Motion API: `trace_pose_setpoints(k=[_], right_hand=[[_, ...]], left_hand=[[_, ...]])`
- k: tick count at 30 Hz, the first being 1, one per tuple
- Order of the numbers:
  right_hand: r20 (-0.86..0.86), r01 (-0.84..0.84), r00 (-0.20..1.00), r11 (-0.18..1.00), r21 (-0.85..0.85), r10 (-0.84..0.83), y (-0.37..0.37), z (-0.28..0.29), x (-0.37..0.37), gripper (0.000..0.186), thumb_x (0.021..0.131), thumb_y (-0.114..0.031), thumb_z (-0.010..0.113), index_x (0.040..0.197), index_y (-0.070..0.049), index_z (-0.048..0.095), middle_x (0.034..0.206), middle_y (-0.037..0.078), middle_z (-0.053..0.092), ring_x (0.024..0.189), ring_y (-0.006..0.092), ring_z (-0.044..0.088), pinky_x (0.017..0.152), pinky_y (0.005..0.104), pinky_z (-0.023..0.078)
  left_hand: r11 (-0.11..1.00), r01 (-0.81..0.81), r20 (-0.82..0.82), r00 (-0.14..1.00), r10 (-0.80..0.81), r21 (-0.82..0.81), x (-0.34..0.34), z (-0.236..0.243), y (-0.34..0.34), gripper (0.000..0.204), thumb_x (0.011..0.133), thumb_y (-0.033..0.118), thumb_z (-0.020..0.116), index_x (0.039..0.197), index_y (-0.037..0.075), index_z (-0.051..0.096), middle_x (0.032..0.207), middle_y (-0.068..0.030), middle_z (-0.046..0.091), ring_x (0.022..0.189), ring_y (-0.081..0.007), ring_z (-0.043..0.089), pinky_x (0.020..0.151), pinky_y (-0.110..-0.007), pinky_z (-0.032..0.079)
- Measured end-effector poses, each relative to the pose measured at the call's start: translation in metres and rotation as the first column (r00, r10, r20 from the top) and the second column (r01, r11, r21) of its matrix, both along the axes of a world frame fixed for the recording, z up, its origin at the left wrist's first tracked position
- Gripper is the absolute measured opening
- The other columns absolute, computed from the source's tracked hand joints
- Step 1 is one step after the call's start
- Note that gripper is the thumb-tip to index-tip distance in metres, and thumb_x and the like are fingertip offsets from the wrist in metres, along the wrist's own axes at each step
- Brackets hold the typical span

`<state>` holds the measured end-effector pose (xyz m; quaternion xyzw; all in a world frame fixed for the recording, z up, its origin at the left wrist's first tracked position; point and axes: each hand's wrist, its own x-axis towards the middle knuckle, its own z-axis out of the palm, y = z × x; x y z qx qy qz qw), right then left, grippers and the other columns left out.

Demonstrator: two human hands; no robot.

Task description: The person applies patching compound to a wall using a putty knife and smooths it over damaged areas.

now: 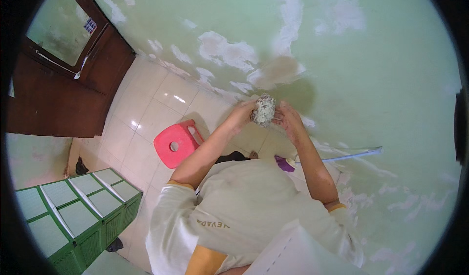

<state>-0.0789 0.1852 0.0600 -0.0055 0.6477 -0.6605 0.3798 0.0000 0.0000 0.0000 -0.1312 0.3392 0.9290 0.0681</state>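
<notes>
A rough, grey-and-white speckled lump (264,110) is held up in front of the green wall, at chest height. Its exact kind I cannot make out. My left hand (241,115) is closed on its left side, with the thumb and fingers at its edge. Close by its right side is my right hand (290,122), fingers apart and bent toward the lump. Whether those fingertips touch it is hard to tell.
Pale patches cover the green wall (337,69). On the tiled floor stand a red plastic stool (172,148) and a purple-headed broom (284,164) with a blue handle. Left are a dark wooden door (58,96) and a green-framed cabinet (80,204).
</notes>
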Motion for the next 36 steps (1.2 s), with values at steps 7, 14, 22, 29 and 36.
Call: trace_pose_setpoints(k=[7, 14, 22, 29, 36], right_hand=[[-0.026, -0.108, 0.994, 0.994, -0.022, 0.108, -0.035, -0.032, 0.013, 0.029, 0.091, -0.015, 0.06, 0.115, -0.001, 0.055, 0.107, 0.007, 0.061, 0.099, 0.0165, 0.058, 0.089, 0.0326, 0.047], [-0.24, 0.153, 0.965, 0.97, 0.188, -0.106, -0.002, -0.088, 0.008, 0.021, 0.089, -0.009, 0.058, 0.107, 0.0, 0.053, 0.102, 0.01, 0.062, 0.092, 0.0189, 0.061, 0.081, 0.0336, 0.05], [-0.278, 0.252, 0.949, 0.881, 0.4, -0.146, 0.106, -0.177, -0.018, 0.021, 0.085, -0.011, 0.058, 0.1, 0.002, 0.054, 0.092, 0.012, 0.061, 0.078, 0.0195, 0.063, 0.066, 0.0338, 0.054], [-0.339, 0.348, 0.92, 0.802, 0.485, -0.195, 0.125, -0.256, -0.05, 0.028, 0.078, -0.018, 0.061, 0.091, 0.005, 0.055, 0.08, 0.017, 0.06, 0.072, 0.0229, 0.062, 0.059, 0.0356, 0.05], [-0.41, 0.282, 0.91, 0.814, 0.507, -0.06, 0.102, -0.271, -0.063, 0.031, 0.076, -0.02, 0.059, 0.097, 0.003, 0.057, 0.086, 0.022, 0.062, 0.082, 0.0355, 0.061, 0.074, 0.0423, 0.047]], left_hand=[[0.966, 0.128, 0.048, 0.992, -0.12, -0.225, 0.022, -0.021, -0.037, 0.037, 0.096, 0.018, 0.047, 0.127, -0.002, 0.05, 0.117, -0.0115, 0.06, 0.105, -0.0203, 0.059, 0.088, -0.032, 0.048], [0.818, -0.013, 0.23, 0.957, 0.177, -0.576, 0.063, -0.105, -0.097, 0.032, 0.093, 0.027, 0.051, 0.109, 0.001, 0.062, 0.097, -0.008, 0.066, 0.088, -0.0164, 0.062, 0.075, -0.029, 0.048], [0.783, -0.106, 0.444, 0.773, 0.452, -0.613, 0.101, -0.125, -0.149, 0.03, 0.094, 0.027, 0.049, 0.106, 0.002, 0.061, 0.1, -0.0089, 0.066, 0.088, -0.0177, 0.063, 0.073, -0.031, 0.05], [0.764, -0.091, 0.43, 0.782, 0.452, -0.638, 0.065, -0.086, -0.141, 0.034, 0.093, 0.023, 0.046, 0.114, -0.001, 0.056, 0.109, -0.0141, 0.063, 0.097, -0.0236, 0.063, 0.079, -0.035, 0.05], [0.697, -0.028, 0.332, 0.865, 0.376, -0.717, 0.023, -0.052, -0.118, 0.032, 0.096, 0.022, 0.044, 0.114, -0.003, 0.054, 0.11, -0.0155, 0.063, 0.1, -0.0251, 0.063, 0.081, -0.036, 0.052]])
